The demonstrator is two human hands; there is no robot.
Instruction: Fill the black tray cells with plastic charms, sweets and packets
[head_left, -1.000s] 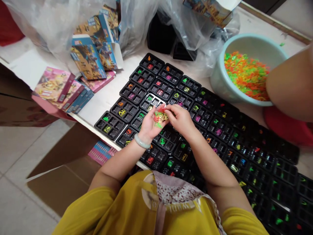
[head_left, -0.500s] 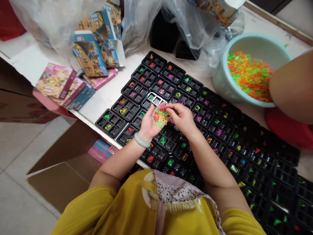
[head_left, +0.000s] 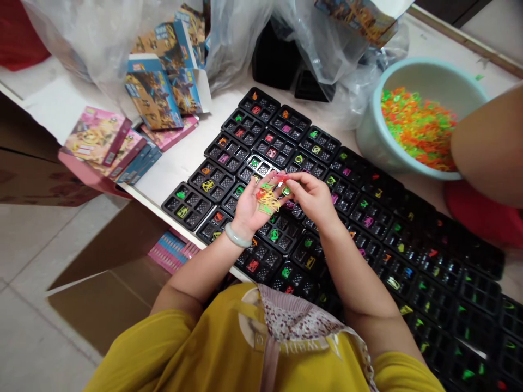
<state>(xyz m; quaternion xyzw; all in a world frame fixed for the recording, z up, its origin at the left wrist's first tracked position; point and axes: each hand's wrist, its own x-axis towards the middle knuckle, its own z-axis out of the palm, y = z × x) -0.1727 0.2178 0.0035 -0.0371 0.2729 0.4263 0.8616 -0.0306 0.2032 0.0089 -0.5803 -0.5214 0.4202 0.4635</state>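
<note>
Palm up over the black trays, my left hand (head_left: 250, 209) holds a small heap of coloured plastic pieces (head_left: 268, 199), yellow, green and red. A pale bangle circles that wrist. My right hand (head_left: 311, 195) is beside it, thumb and forefinger pinched together at the left fingertips, near a small pink-red piece (head_left: 281, 178). Rows of black compartment trays (head_left: 188, 206) cover the table under both hands, many with small coloured pieces in some compartments. The hands and forearms hide part of the trays.
A pale blue tub (head_left: 370, 117) of orange and green pieces stands at the right, partly behind a large tan shape. Printed boxes (head_left: 153, 92) lie at the upper left by clear plastic bags (head_left: 239, 38). An open cardboard box (head_left: 102, 294) is below the table's left edge.
My right hand has shifted slightly to the right, its fingertips still near the left fingers. The pieces on my left palm look more spread out.
</note>
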